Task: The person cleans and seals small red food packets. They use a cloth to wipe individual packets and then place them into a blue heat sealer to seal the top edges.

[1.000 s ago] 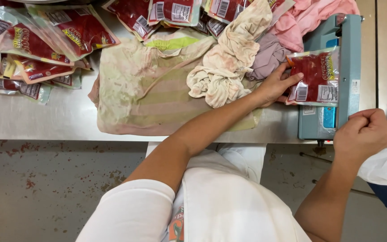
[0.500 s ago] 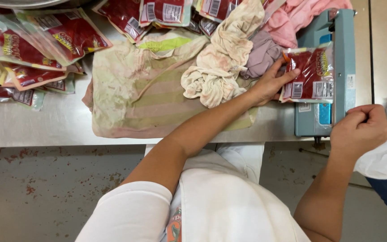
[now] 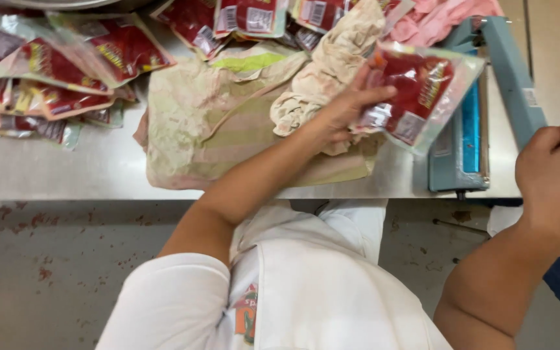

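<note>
Red sauce pouch [image 3: 416, 97] pinched in left hand [image 3: 348, 110] fingers, above blue sealer [image 3: 487, 97]; right hand [image 3: 552, 168] curled, grip unclear. Loose pinch: pouch could slip.

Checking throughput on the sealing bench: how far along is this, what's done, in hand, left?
Done: hard to tell; a pile of red-filled pouches lies at the table's left, seals unreadable. In hand: the left hand holds one red-filled pouch beside the blue heat sealer; the right hand is at its handle. Left: more pouches along the far edge.
</note>
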